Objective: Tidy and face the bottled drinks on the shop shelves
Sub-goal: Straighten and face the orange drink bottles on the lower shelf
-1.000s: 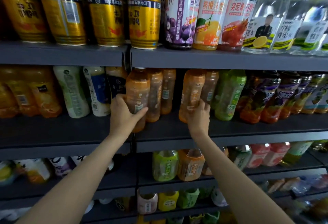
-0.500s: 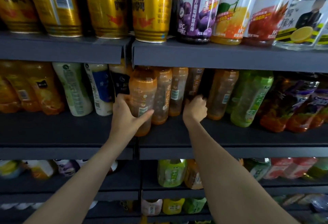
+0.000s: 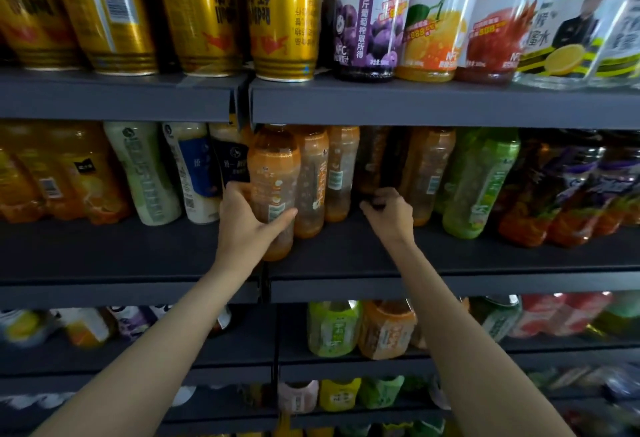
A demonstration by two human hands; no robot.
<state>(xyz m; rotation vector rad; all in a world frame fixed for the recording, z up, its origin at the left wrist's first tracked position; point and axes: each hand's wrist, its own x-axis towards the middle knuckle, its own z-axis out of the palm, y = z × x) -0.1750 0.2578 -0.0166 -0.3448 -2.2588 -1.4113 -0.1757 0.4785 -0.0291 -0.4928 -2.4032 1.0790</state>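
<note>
Right hand (image 3: 389, 215) reached deeper (dark bottle (image 3: 372, 159)); three orange bottles (image 3: 273, 173) left.

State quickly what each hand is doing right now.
Left hand: grips the front orange bottle.
Right hand: fingers curled at a dark bottle; grip cannot be told.

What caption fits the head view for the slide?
Left hand grips an orange drink bottle on the middle shelf; right hand reaches deeper in.
</note>
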